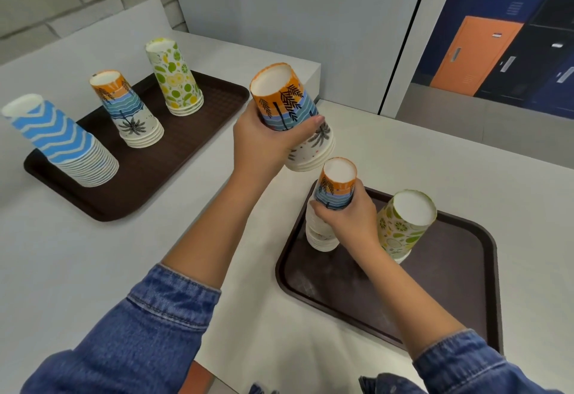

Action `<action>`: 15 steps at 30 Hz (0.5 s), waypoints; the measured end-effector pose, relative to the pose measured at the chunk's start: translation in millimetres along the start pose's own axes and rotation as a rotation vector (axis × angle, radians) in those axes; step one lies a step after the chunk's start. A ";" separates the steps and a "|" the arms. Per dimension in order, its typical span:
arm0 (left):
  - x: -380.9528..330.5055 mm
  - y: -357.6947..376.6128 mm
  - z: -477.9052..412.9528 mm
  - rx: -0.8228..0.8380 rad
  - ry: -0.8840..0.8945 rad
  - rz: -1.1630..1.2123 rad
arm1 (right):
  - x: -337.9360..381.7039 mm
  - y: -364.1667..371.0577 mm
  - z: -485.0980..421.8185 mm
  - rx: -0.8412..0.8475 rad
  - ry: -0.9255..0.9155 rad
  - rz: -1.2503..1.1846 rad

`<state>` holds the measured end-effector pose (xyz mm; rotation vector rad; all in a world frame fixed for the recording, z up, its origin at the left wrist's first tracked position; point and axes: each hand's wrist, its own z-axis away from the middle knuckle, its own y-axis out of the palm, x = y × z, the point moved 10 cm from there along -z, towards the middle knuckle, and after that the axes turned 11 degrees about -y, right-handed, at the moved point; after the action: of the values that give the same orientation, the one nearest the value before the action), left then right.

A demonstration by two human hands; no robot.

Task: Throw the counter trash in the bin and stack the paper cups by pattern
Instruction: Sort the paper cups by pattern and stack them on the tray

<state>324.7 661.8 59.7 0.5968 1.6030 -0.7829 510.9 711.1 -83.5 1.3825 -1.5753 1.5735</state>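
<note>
L hand (264,142) has fingers & thumb wrapped round a palm-print stack (285,95) (cups upside down, several nested), held up tilted over the counter (435,157) between the two trays; R hand (348,219) clamps its fingers round a second palm-print stack (337,185), which stands at the left end of the near tray (435,285); lime-print stack (403,222) just beside it, same tray; far tray (186,132) carries three inverted stacks, apart from each other: blue zigzag stack (62,142), palm stack (130,111), lime stack (175,80).

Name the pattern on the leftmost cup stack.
Blue-and-white zigzag chevrons on the leftmost stack, seen in the head view.
</note>
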 end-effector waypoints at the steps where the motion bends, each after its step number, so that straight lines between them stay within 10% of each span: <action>1: 0.4 -2.7 0.1 -0.009 0.002 0.005 | 1.9 -1.2 -0.2 0.000 0.003 -0.009; 15: 2.8 -42.6 1.8 -0.105 0.007 0.030 | 25.5 -10.0 -9.3 0.007 -0.046 0.035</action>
<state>293.5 632.9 63.6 0.5472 1.6278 -0.6705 508.2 714.2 -54.8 1.4118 -1.6308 1.5794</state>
